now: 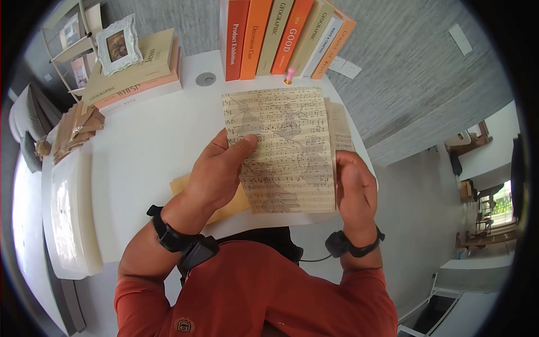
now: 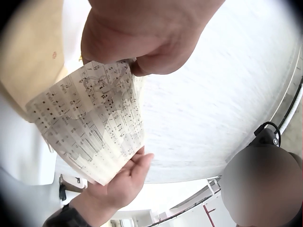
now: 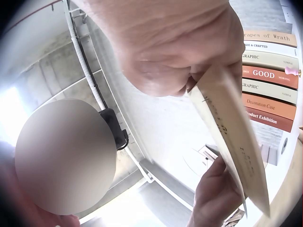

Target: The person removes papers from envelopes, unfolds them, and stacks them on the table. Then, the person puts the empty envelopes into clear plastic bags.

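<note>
Both our hands hold up a sheet of music (image 1: 283, 149) above the white desk (image 1: 146, 151): our left hand (image 1: 216, 174) pinches its left edge, thumb on top; our right hand (image 1: 355, 188) grips its right edge. Upright books (image 1: 281, 36) stand beyond.

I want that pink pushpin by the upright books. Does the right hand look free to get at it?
Probably not yet: the right hand grips the sheet music, as does the left hand. The pink pushpin stands unobstructed on the white table just beyond the sheet.
</note>
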Demonstrator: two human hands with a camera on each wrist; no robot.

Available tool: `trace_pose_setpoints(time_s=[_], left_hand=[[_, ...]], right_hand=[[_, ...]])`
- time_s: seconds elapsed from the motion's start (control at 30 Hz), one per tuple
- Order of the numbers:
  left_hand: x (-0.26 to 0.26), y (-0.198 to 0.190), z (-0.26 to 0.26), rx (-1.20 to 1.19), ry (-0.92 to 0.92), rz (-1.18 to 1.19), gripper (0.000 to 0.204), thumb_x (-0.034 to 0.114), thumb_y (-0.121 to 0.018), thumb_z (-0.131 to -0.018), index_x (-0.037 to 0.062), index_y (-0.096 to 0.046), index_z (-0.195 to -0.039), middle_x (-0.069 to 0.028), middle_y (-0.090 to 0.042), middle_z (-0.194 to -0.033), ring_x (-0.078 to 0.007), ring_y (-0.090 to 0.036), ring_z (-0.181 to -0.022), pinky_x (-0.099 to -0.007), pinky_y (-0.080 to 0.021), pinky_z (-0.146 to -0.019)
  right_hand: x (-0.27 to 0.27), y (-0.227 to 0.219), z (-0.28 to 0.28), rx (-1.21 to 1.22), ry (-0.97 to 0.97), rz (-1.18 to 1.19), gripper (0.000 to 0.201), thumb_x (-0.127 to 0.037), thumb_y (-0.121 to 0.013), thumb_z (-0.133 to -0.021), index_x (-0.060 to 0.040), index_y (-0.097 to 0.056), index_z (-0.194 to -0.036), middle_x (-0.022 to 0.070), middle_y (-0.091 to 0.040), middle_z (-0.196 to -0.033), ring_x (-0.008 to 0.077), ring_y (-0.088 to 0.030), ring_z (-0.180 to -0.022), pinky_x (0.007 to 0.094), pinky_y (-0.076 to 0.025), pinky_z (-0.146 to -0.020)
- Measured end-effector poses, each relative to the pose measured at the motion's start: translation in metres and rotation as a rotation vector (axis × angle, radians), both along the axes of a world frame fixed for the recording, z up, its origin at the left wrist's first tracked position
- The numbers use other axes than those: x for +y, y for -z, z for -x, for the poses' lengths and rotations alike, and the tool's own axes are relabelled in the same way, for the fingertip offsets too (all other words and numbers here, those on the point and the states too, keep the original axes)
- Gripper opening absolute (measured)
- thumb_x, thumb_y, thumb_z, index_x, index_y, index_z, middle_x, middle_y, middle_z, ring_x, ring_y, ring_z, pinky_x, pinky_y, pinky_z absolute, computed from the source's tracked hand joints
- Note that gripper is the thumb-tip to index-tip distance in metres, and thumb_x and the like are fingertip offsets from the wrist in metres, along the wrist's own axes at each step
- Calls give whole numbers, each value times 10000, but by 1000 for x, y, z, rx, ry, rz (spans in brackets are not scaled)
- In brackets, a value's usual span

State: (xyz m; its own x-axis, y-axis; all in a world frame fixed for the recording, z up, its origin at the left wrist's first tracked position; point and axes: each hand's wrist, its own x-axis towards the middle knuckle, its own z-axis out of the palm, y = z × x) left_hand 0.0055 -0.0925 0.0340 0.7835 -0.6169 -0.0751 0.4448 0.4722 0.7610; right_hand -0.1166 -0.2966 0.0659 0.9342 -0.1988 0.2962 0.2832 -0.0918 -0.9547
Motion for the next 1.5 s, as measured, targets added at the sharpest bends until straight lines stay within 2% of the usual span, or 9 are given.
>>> trace_pose_setpoints(time_s=[0.13, 0.23, 0.33, 0.43, 0.57, 0.9, 1.2, 1.33, 1.5], left_hand=[[0, 1, -1, -88, -74, 13, 445, 106, -535, -1040, -23, -417, -1449, -125, -605, -1327, -198, -567, -1231, -348, -445, -1074], [5, 1, -3, -117, -36, -102, 570, 178, -634, -1002, -24, -380, -1471, -145, -549, -1385, -210, -561, -1234, -370, -460, -1060], [23, -7, -8, -405, -205, -332, 768, 261, -799, -882, -2, -390, -1477, -185, -465, -1458, -269, -536, -1279, -414, -459, -1066], [46, -21, -16, -1348, -391, -687, 950, 390, -871, -769, 44, -383, -1507, -157, -430, -1500, -296, -495, -1332, -420, -440, -1066], [39, -39, -2, -1497, -186, -731, 866, 197, -915, -683, 55, -501, -1431, -149, -486, -1478, -310, -478, -1365, -427, -428, -1103], [28, -3, 8, -422, -3, -64, 161, 39, -636, -990, 47, -633, -1151, -4, -679, -1056, -71, -600, -967, -262, -499, -872], [14, 0, 12, -406, -28, -109, 294, 78, -598, -1014, 48, -517, -1295, -54, -618, -1180, -108, -560, -1075, -302, -468, -953], [21, -7, 12, -1078, -160, -749, 627, 207, -795, -843, 33, -505, -1370, -156, -538, -1317, -269, -544, -1207, -390, -461, -1026], [28, 20, 20, -1415, -1, -1265, 942, 364, -917, -636, 49, -479, -1409, -229, -461, -1417, -404, -441, -1345, -496, -363, -1133]], right_hand=[[-2, 8, 3, -14, 41, 445, 242, -166, -627, -1023, 30, -600, -1162, 16, -645, -1004, 82, -550, -882, 232, -454, -803], [-1, 15, 5, -3, 66, 280, 259, -130, -630, -1016, 55, -593, -1192, 50, -653, -1069, 94, -565, -952, 244, -453, -872], [2, 6, 5, -65, 80, 185, 259, -105, -616, -1020, 72, -583, -1205, 71, -652, -1115, 102, -569, -991, 242, -451, -905], [1, 6, 6, -91, 81, 210, 244, -92, -588, -1032, 74, -578, -1210, 68, -650, -1113, 101, -566, -1017, 238, -452, -915], [6, 9, 8, -109, 32, 198, 261, -71, -577, -1034, 77, -556, -1248, 80, -644, -1146, 108, -569, -1043, 249, -449, -944], [3, 12, 9, -305, 169, 221, 443, -10, -603, -981, 51, -449, -1392, 134, -553, -1331, 166, -546, -1198, 343, -440, -1045], [-2, 31, -8, -39, 2, 68, 478, -88, -649, -983, 17, -480, -1418, 100, -623, -1290, 152, -613, -1105, 330, -498, -979], [-25, 32, -3, -33, 265, -93, 281, -77, -660, -977, 30, -597, -1230, 81, -716, -1061, 100, -663, -844, 251, -553, -669], [-53, 48, 10, 68, 269, 14, 245, -68, -664, -971, 18, -600, -1192, 102, -720, -1051, 103, -662, -824, 251, -548, -682]])
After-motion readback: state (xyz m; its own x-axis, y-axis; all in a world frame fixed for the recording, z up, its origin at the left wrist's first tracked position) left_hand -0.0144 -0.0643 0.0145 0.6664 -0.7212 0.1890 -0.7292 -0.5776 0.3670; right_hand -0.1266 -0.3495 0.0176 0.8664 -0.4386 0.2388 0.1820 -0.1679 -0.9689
